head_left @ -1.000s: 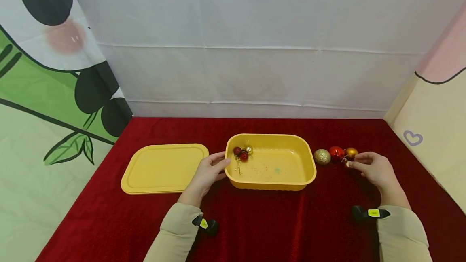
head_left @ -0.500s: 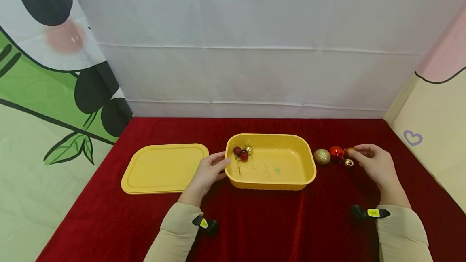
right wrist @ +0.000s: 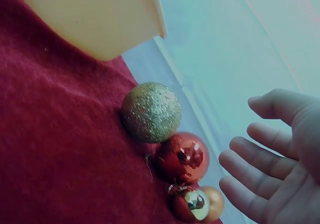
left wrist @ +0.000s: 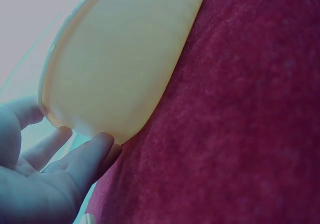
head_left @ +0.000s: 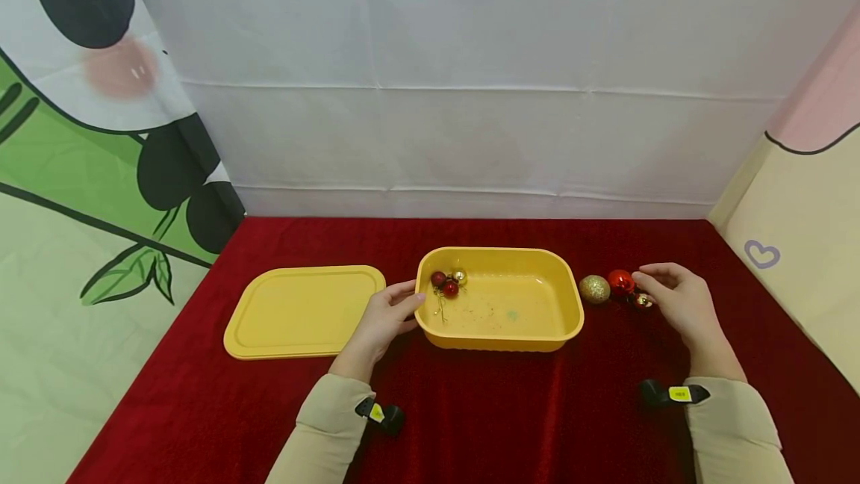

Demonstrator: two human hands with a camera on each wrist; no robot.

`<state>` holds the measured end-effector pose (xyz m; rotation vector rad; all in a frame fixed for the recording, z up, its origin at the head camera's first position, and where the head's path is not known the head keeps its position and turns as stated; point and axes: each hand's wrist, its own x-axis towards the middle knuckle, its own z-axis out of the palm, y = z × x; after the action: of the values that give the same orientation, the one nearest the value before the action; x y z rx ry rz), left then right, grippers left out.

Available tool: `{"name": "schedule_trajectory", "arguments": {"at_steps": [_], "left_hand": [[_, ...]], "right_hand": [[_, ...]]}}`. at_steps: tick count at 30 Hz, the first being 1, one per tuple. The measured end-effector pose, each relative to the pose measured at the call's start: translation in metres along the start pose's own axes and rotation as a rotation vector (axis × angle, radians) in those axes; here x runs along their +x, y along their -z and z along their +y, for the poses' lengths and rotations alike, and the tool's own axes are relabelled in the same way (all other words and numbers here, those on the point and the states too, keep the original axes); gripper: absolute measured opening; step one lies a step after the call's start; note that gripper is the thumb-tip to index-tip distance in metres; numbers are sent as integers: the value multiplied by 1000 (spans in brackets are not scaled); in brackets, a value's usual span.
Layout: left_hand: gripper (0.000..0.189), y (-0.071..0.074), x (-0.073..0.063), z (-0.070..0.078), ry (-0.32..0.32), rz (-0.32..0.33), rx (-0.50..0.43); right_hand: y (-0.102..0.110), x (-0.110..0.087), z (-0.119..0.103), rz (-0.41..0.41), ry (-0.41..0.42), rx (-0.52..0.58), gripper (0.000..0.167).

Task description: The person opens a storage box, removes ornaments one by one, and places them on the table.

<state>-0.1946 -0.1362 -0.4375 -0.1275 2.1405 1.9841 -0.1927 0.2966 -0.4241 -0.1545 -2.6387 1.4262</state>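
A yellow plastic box (head_left: 504, 297) stands on the table, with a small bunch of dark red and gold baubles (head_left: 449, 284) at its left end. My left hand (head_left: 381, 320) holds that end, thumb on the rim and fingertips (left wrist: 103, 140) against the outer wall. To the box's right lie a glittery gold bauble (head_left: 594, 289), a shiny red bauble (right wrist: 182, 158) and smaller gold baubles (right wrist: 199, 205). My right hand (head_left: 680, 305) hovers beside the red one, fingers loosely extended and nothing in its grasp. In the head view it hides one smaller gold bauble.
A yellow lid (head_left: 302, 312) lies flat to the left of the box. Red velvety cloth (head_left: 470, 417) covers the table. A white fabric backdrop (head_left: 470, 133) rises behind the far edge, and printed panels flank both sides.
My right hand has moved up and to the left, from the small gold baubles to beside the red one. My left hand and the box have stayed in place.
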Motion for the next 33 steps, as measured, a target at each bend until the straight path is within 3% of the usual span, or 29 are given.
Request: {"name": "schedule_trajectory", "arguments": {"at_steps": [33], "left_hand": [[46, 1, 0, -1, 1, 1, 3]], "right_hand": [[-42, -5, -31, -104, 66, 165, 47]]}}
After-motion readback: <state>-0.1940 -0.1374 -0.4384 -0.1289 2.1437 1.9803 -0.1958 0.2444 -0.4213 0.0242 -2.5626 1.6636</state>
